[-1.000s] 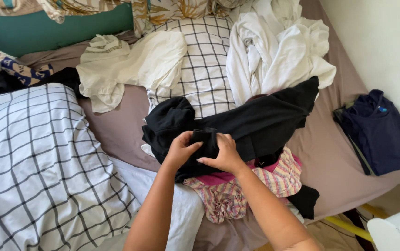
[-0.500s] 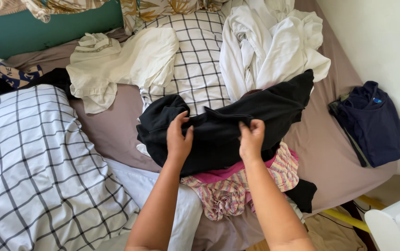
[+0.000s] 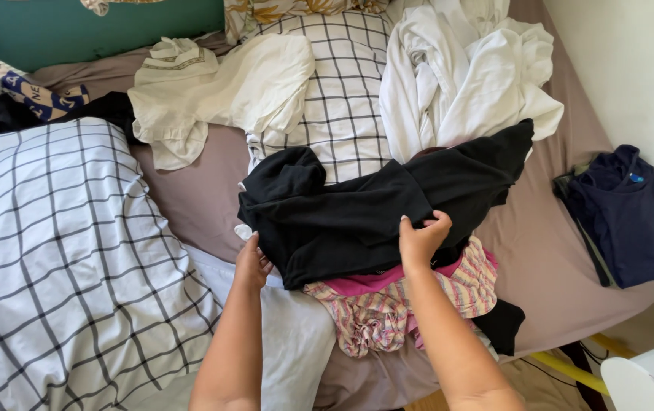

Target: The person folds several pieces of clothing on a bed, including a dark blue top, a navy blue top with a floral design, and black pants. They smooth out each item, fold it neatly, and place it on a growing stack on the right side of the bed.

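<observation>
Gripped at its near edge by both hands, the black garment (image 3: 365, 213) is spread over the bed (image 3: 197, 202): left hand (image 3: 252, 262) at its left corner, right hand (image 3: 422, 240) pinching a fold. Beneath it a striped pink cloth (image 3: 388, 304) is bunched; beyond it white clothes (image 3: 464, 76) are heaped; right of it a navy shirt (image 3: 631, 217) is laid.

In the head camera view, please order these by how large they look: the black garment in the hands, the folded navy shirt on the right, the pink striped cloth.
1. Black soft garment, held by left hand and right hand: largest.
2. Folded navy shirt.
3. Pink striped crumpled cloth: smallest, but partly covered, so its place against the shirt is unsure.
</observation>
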